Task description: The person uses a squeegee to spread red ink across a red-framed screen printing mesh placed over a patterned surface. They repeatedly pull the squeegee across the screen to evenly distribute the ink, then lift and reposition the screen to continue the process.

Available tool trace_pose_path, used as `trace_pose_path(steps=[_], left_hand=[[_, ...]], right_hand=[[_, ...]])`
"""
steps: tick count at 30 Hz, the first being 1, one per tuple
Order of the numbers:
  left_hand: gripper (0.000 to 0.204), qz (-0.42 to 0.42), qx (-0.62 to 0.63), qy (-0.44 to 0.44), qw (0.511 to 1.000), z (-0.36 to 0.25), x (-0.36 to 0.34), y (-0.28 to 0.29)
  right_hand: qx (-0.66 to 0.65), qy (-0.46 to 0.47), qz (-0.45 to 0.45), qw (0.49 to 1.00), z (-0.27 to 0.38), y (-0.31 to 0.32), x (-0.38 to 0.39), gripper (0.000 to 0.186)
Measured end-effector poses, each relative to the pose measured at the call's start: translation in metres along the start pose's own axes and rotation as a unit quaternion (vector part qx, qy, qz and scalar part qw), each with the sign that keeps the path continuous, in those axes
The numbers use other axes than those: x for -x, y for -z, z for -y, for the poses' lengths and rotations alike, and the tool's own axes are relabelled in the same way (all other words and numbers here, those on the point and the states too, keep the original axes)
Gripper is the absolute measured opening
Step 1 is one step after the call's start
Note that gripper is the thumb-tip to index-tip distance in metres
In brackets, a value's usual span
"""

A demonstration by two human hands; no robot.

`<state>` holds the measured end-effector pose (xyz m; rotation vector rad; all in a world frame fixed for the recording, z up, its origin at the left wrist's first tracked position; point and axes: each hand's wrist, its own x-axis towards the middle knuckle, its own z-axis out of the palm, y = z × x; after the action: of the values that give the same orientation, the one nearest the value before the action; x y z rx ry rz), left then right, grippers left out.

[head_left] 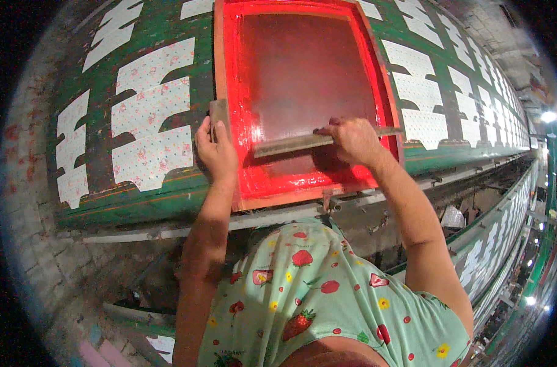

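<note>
A wooden screen-printing frame [388,79] lies on a long green table, its inner border smeared with wet red ink around a dark mesh [303,73]. My right hand [355,142] is closed around a long, flat squeegee [291,145], which lies crosswise over the near part of the mesh. My left hand [217,150] grips the frame's left side, its thumb against a short wooden piece [219,115] fixed there. Red ink pools between the squeegee and the near rail. What lies under the frame is hidden.
White cut fabric pieces with small prints [153,116] lie flat on the green table [132,199] left of the frame. Similar pieces [418,92] run in rows to the right. A metal rail [150,234] follows the near edge. Another table with pieces [489,251] stands at the right.
</note>
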<state>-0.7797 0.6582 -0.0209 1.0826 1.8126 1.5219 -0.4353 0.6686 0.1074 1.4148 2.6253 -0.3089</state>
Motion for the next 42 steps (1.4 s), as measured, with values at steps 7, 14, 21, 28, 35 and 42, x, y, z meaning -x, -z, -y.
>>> trace_pose_path(steps=[7, 14, 21, 28, 35, 42], left_hand=[[0.066, -0.009, -0.151, 0.004, 0.989, -0.012, -0.001, -0.003], [0.071, 0.001, -0.255, 0.019, 0.967, -0.027, -0.001, -0.004], [0.043, -0.025, -0.222, 0.01, 0.975, -0.024, -0.004, -0.005], [0.036, -0.02, -0.151, 0.041, 0.987, -0.007, -0.015, -0.002], [0.029, -0.036, -0.193, 0.04, 0.98, -0.013, -0.014, -0.006], [0.03, -0.029, -0.148, 0.047, 0.987, -0.006, -0.012, -0.003]], right_hand=[[-0.019, 0.01, -0.042, 0.999, 0.056, -0.018, 0.079, 0.055], [-0.097, 0.051, -0.109, 0.988, 0.065, -0.039, 0.113, 0.071], [-0.229, 0.126, -0.179, 0.948, 0.002, -0.043, 0.167, 0.042], [-0.276, -0.106, -0.353, 0.888, -0.104, -0.062, 0.22, 0.026], [-0.269, -0.251, -0.294, 0.882, -0.143, -0.084, 0.193, 0.062], [-0.275, -0.309, -0.253, 0.875, -0.138, -0.087, 0.16, 0.076]])
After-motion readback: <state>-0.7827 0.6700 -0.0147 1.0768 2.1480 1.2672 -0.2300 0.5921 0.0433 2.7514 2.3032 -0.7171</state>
